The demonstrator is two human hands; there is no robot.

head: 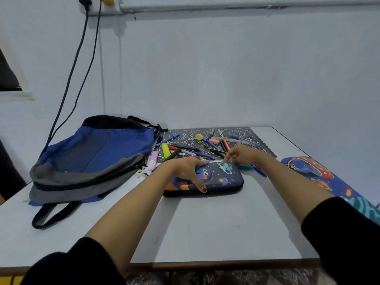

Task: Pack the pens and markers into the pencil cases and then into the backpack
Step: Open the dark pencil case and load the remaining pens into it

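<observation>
A dark blue space-print pencil case (222, 178) lies closed in the middle of the white table (205, 229). My left hand (186, 171) spans its left half, thumb over the near edge and fingers at the far edge. My right hand (240, 154) pinches at the case's far right edge; what its fingertips hold is hidden. Behind the case, several loose pens and markers (195, 150) lie on a patterned mat (242, 131). A blue and grey backpack (98, 153) lies flat at the left. A second pencil case (308, 171), blue with a red saucer, sits at the right edge.
A pink highlighter (153, 159) and a yellow-green one (165, 150) lie between the backpack and the pile. A blue pen (260, 171) lies just right of the case. Two cables (82, 58) hang down the wall to the backpack. The backpack strap (51, 217) loops toward the front.
</observation>
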